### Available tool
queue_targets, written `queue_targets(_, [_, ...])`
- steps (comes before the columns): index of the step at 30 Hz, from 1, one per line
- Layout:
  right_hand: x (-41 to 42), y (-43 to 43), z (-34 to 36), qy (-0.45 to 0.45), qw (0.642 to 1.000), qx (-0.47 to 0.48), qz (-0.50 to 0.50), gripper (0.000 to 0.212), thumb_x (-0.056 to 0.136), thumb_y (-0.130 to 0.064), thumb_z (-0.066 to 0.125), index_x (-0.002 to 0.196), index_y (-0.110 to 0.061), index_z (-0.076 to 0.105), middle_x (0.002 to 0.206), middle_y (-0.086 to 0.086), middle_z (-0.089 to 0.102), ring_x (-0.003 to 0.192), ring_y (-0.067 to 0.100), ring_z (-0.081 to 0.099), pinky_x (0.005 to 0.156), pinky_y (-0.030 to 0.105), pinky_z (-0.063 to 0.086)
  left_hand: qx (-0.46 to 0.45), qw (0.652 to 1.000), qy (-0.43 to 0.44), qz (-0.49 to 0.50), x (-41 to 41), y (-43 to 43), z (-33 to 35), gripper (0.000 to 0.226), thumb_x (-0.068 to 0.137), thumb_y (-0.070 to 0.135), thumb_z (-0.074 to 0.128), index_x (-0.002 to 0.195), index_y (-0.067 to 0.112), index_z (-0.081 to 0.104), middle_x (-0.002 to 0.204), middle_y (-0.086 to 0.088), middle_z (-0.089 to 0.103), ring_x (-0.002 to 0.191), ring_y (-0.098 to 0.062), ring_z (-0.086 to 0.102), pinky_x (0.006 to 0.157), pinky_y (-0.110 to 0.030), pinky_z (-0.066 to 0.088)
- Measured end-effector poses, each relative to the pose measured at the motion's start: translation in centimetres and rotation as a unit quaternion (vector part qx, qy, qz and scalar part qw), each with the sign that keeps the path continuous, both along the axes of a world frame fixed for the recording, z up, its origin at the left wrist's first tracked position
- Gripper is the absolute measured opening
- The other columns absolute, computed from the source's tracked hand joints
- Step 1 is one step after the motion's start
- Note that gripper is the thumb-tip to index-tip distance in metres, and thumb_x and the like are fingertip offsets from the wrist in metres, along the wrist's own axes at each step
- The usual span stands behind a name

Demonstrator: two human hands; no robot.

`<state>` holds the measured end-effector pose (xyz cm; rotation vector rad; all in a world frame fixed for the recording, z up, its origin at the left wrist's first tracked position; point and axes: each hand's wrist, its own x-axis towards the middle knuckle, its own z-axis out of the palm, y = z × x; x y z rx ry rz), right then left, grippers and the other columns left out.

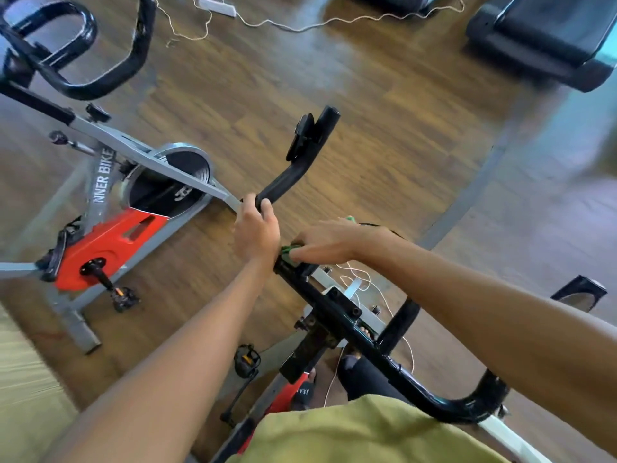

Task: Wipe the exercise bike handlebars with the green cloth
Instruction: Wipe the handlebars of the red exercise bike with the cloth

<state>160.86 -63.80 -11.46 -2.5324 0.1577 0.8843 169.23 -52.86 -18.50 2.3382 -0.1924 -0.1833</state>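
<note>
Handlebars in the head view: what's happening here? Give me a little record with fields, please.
Left hand: grips the handlebars at the curved grip
Right hand: holds the green cloth against the bar, close beside the left hand
Cloth: mostly hidden under the right hand
Nearby: second bike, red and grey, on the wooden floor

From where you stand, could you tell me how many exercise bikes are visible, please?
2. The nearer bike is directly below: the left hand grips its handlebars, the right hand holds the green cloth on them. The grey-and-red bike stands at left. Others may be hidden.
</note>
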Motion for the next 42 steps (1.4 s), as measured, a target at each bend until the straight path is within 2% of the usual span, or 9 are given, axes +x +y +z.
queue_targets(10, [-6.3, -7.9, 0.2, -0.042, 0.927, 0.157, -0.338, 0.034, 0.102, -0.035, 0.042, 0.079, -0.016, 0.059, 0.073, 0.003, 0.059, 0.063, 0.017, 0.05, 0.068, 0.03, 0.043, -0.003, 1.0, 0.004, -0.011, -0.1, 0.2, -0.1, 0.037, 0.102, 0.032, 0.036, 0.125, 0.011, 0.055, 0.122, -0.009, 0.062, 0.104, -0.027, 0.06, 0.078, -0.032, 0.039])
queue_targets(18, [-16.3, -0.8, -1.1, -0.164, 0.544, 0.301, -0.766, 0.026, 0.102, -0.031, 0.049, 0.097, -0.013, 0.067, 0.073, 0.004, 0.062, 0.064, 0.017, 0.054, 0.064, 0.032, 0.044, -0.008, 1.0, 0.0, -0.015, -0.3, 0.0, 0.2, 0.041, 0.103, 0.03, 0.035, 0.134, 0.008, 0.051, 0.133, -0.012, 0.057, 0.116, -0.031, 0.056, 0.086, -0.034, 0.04])
queue_targets(21, [-18.2, 3.0, -0.5, -0.181, 0.471, 0.326, -0.8, 0.029, 0.104, -0.034, 0.047, 0.102, -0.012, 0.066, 0.078, 0.006, 0.066, 0.07, 0.019, 0.06, 0.07, 0.034, 0.048, -0.012, 1.0, 0.01, -0.016, -0.3, 0.0, 0.3, 0.043, 0.102, 0.03, 0.034, 0.137, 0.009, 0.049, 0.135, -0.013, 0.055, 0.118, -0.032, 0.053, 0.087, -0.036, 0.039])
queue_targets(24, [-19.4, 5.0, -0.1, -0.229, 0.528, 0.221, -0.787, 0.035, 0.103, -0.046, 0.044, 0.109, -0.019, 0.066, 0.094, 0.016, 0.067, 0.085, 0.027, 0.064, 0.076, 0.039, 0.049, -0.008, 1.0, 0.003, -0.022, 0.1, 0.2, -0.2, 0.044, 0.101, 0.033, 0.031, 0.133, 0.01, 0.051, 0.127, -0.013, 0.06, 0.111, -0.032, 0.057, 0.08, -0.035, 0.037])
queue_targets(26, [-20.0, 6.4, -0.2, -0.271, 0.608, 0.112, -0.738, 0.048, 0.101, -0.056, 0.038, 0.13, -0.024, 0.058, 0.132, 0.013, 0.057, 0.115, 0.027, 0.058, 0.095, 0.044, 0.048, -0.013, 1.0, 0.007, -0.021, 0.1, 0.3, -0.3, 0.044, 0.101, 0.034, 0.031, 0.133, 0.011, 0.051, 0.125, -0.013, 0.062, 0.11, -0.032, 0.057, 0.082, -0.038, 0.04])
queue_targets(28, [-19.7, 8.3, -0.9, -0.236, 0.713, 0.032, -0.66, 0.071, 0.099, -0.063, 0.026, 0.158, -0.024, 0.016, 0.164, -0.009, 0.009, 0.148, 0.015, 0.019, 0.12, 0.041, 0.022, -0.019, 0.999, 0.009, -0.024, -0.1, 0.2, -0.2, 0.044, 0.102, 0.033, 0.031, 0.135, 0.011, 0.049, 0.126, -0.014, 0.061, 0.112, -0.033, 0.057, 0.086, -0.04, 0.042])
queue_targets(31, [-18.3, 11.0, -3.8, -0.175, 0.82, -0.113, -0.533, 0.072, 0.099, -0.062, 0.003, 0.149, -0.021, -0.031, 0.157, -0.003, -0.039, 0.148, 0.016, -0.026, 0.121, 0.034, -0.006, -0.029, 0.999, 0.009, -0.025, -0.4, 0.2, 0.0, 0.044, 0.102, 0.032, 0.032, 0.138, 0.011, 0.047, 0.128, -0.015, 0.059, 0.114, -0.034, 0.056, 0.09, -0.041, 0.042])
queue_targets(36, [-16.3, 6.6, -6.9, -0.199, 0.827, -0.229, -0.473, 0.062, 0.108, -0.034, 0.0, 0.152, 0.009, 0.001, 0.16, 0.032, -0.001, 0.15, 0.044, -0.007, 0.121, 0.057, 0.008, -0.028, 0.999, 0.007, -0.022, -0.5, 0.1, 0.3, 0.043, 0.103, 0.032, 0.032, 0.138, 0.01, 0.047, 0.131, -0.014, 0.057, 0.117, -0.034, 0.054, 0.092, -0.039, 0.041])
queue_targets(42, [-16.7, 8.1, -6.4, -0.192, 0.831, -0.239, -0.464, 0.066, 0.105, -0.041, 0.008, 0.154, 0.0, -0.009, 0.162, 0.023, -0.015, 0.15, 0.04, -0.013, 0.123, 0.048, -0.005, -0.025, 1.0, 0.004, -0.017, -0.5, 0.0, 0.2, 0.042, 0.103, 0.032, 0.033, 0.136, 0.011, 0.048, 0.131, -0.012, 0.057, 0.116, -0.031, 0.056, 0.088, -0.035, 0.04])
